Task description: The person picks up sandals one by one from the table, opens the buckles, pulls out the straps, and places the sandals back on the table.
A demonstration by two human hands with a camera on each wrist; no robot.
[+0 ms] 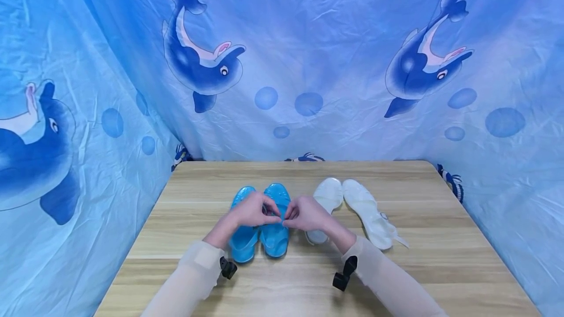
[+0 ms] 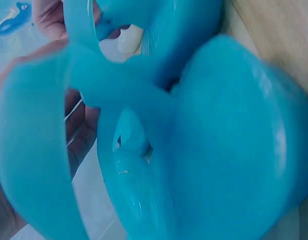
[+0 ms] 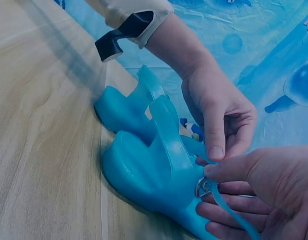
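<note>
Two blue jelly sandals stand side by side on the table, the left one [image 1: 243,246] and the right one [image 1: 275,243], heels toward me. Over the right sandal, my left hand [image 1: 254,211] brings thumb and finger together on its ankle strap. My right hand [image 1: 309,214] pinches the same strap from the other side, thumb on top beside a metal buckle [image 3: 202,187]. In the right wrist view the loose strap end [image 3: 236,214] runs down across the right fingers. Close up in the left wrist view, a blue heel strap [image 2: 36,140] partly covers the fingers behind it.
A pair of white sandals lies on the right, the nearer one [image 1: 328,194] partly behind my right forearm and the other [image 1: 367,212] with its strap trailing outward. The wood-grain table [image 1: 198,180] is backed by a blue dolphin-print curtain [image 1: 343,23].
</note>
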